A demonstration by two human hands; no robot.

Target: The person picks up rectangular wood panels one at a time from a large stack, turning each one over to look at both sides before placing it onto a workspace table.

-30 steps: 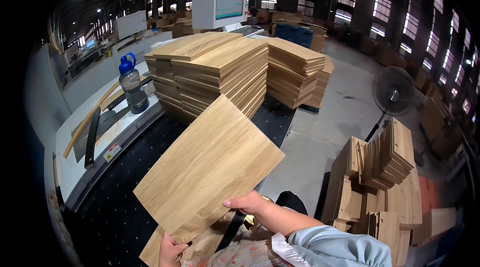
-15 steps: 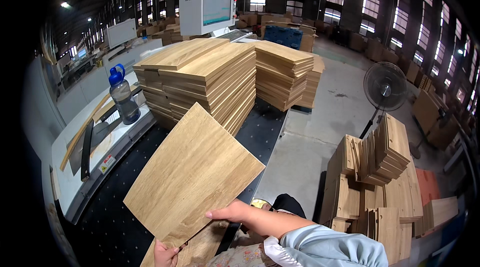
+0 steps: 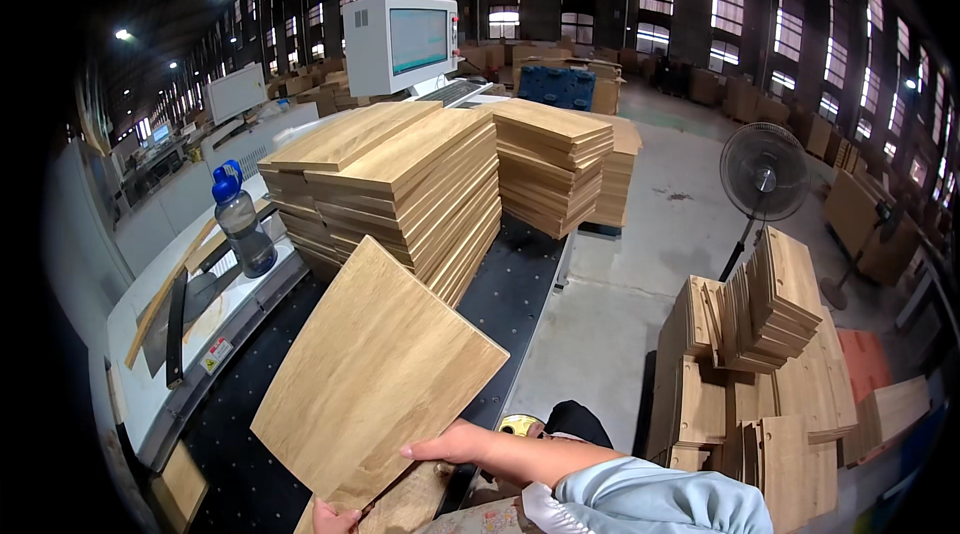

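A square light-oak wooden panel (image 3: pixel 375 374) is held tilted above the dark table (image 3: pixel 510 304). My right hand (image 3: pixel 450 446) grips its lower right edge, thumb on top, the light-blue sleeve behind it. My left hand (image 3: pixel 335 517) shows only partly at the bottom edge and holds the panel's lower corner. Another panel (image 3: pixel 410 499) lies flat just beneath. Behind stand tall stacks of the same panels (image 3: pixel 400 179).
A blue-capped water bottle (image 3: pixel 243 222) stands on the white machine ledge at left with wood strips beside it. A monitor (image 3: pixel 400 39) sits behind the stacks. On the floor at right are more panel stacks (image 3: pixel 770 354) and a standing fan (image 3: pixel 762 174).
The held panel has stayed tilted in both hands and shifted slightly left and down in view as my head moved; the grip is unchanged.
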